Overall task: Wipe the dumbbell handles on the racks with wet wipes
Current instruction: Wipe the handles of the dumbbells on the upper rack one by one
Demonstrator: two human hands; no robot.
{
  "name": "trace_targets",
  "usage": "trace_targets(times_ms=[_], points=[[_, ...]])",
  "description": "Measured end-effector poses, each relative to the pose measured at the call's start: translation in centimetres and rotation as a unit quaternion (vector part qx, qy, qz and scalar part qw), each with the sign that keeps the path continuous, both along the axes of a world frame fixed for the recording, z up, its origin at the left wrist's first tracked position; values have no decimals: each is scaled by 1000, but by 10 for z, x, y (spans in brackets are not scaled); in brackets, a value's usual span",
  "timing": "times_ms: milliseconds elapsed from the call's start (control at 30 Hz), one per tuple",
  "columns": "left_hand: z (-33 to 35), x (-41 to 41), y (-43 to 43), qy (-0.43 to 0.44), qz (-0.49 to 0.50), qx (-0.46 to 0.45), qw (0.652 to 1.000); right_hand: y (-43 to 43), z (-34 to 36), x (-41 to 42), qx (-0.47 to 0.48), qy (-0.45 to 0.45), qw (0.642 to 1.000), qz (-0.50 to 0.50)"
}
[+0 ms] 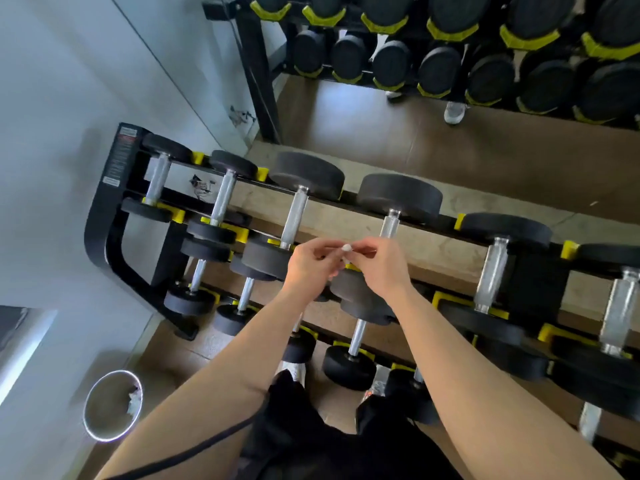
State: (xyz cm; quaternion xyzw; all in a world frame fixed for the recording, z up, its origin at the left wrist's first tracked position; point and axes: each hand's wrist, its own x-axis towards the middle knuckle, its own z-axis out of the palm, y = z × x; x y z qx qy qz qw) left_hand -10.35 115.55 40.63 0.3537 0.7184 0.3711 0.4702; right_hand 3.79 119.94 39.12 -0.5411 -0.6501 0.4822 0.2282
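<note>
A small white wet wipe [347,248], bunched into a tight wad, is pinched between the curled fingertips of the left hand [311,263] and the right hand [377,268], which are brought together over the upper tier of a black dumbbell rack [104,237] fitted with yellow cradles. Neither hand is touching the rack or a dumbbell. Directly beyond the hands, and partly hidden by the right one, the centre handle [389,225] is seen in chrome, its far black head showing past the fingertips. Just to the left of the left hand the neighbouring handle [294,216] is racked, with two thinner handles [223,197] set farther left. Well to the right of the right hand a thicker handle [491,271] is cradled between large black heads. Under the wrists, on the lower tier, a short handle [356,337] is visible between the forearms. A round metal waste bin [112,405], with crumpled white material inside, is seen on the floor well to the left of the left forearm. Far beyond both hands a second rack [258,71] of larger black dumbbells is lined up.
</note>
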Motion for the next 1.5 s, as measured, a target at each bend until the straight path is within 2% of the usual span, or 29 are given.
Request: trace_targets(times_ms=[200,367,467,567,667,833,1100,1267,1333,1433,1500], points=[[22,-54,-10,-55,18,7,998,-8,22,-54,-24,35,999,-20],[15,-117,-5,-25,3,9,1000,-9,26,-108,-60,62,995,-40],[1,-155,9,15,2,-15,1000,-4,14,-142,-117,104,981,-111],[-14,-185,30,48,-5,-23,999,3,-9,-168,-103,37,969,-221],[-32,-198,58,80,-36,-15,996,7,-27,-188,-87,-53,957,-272],[-63,-193,110,102,-80,-7,992,11,-57,-216,-70,-121,919,-368],[-88,-179,146,112,-116,0,987,11,-68,-213,-36,-115,910,-397],[-94,-192,118,136,-216,5,967,10,-68,-214,-35,-112,907,-405],[-92,-187,124,139,-193,21,971,10,-69,-215,-34,-110,905,-409],[-83,-173,142,114,-105,22,988,11,-69,-214,-40,-106,905,-409],[-85,-169,144,112,-100,24,988,10,-71,-214,-39,-104,905,-411]])
